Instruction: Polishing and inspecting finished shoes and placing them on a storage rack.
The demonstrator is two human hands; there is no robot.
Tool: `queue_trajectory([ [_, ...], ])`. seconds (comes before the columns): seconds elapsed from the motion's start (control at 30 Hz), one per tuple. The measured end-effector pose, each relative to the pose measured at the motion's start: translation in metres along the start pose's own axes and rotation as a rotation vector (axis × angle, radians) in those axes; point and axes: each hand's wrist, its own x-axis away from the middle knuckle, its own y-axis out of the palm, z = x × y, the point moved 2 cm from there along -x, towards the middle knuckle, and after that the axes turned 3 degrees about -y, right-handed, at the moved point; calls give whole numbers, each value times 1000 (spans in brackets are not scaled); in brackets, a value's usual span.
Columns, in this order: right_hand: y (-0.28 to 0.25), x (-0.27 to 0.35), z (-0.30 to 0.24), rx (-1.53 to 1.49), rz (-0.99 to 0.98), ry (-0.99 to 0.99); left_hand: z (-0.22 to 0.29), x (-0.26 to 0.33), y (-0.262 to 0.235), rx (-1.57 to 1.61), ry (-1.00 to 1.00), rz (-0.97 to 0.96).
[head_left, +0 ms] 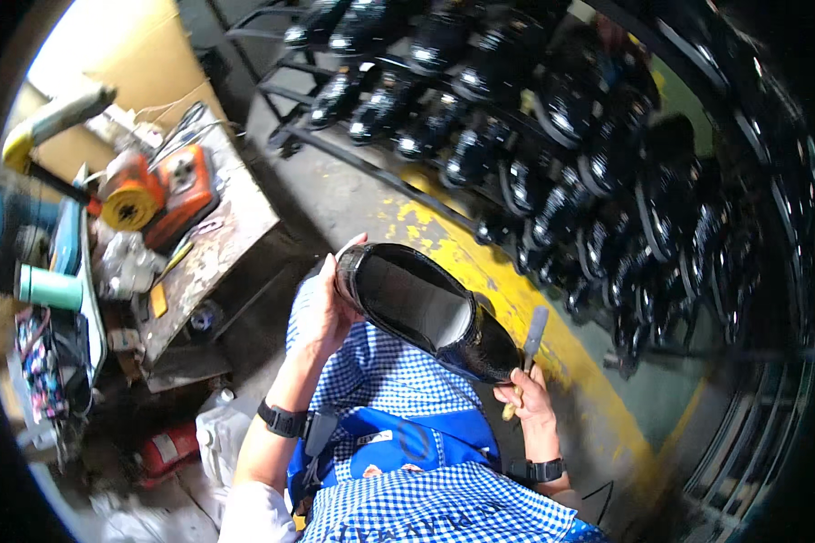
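Observation:
A glossy black slip-on shoe (489, 348) is held out before me, its opening facing up and its grey insole showing. My left hand (326, 308) is closed round the heel end. At the toe, my right hand (527, 395) touches the shoe with its thumb. The same hand grips a tool with a flat grey blade (536, 331) and a light wooden handle, the blade pointing up past the toe. The underside of the shoe is hidden.
Racks of black shiny shoes (466, 149) fill the far and right side. To the left stands a worn workbench (235, 244) with an orange machine (177, 185), a yellow-handled tool and clutter. A green cup (50, 286) and a white jug (222, 434) are also at left.

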Motion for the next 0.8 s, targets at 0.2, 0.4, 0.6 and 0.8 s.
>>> queue_trajectory([
  [0.2,66,-62,-20,281,-76,-3,35,11,-48,127,181,77],
  [0.4,151,-136,9,-108,-20,155,15,15,-85,130,397,453],
  [0.6,263,-227,14,5,171,78,-9,33,-96,-387,596,476],
  [0.8,363,-307,29,2,69,87,4,33,-99,-787,781,621],
])
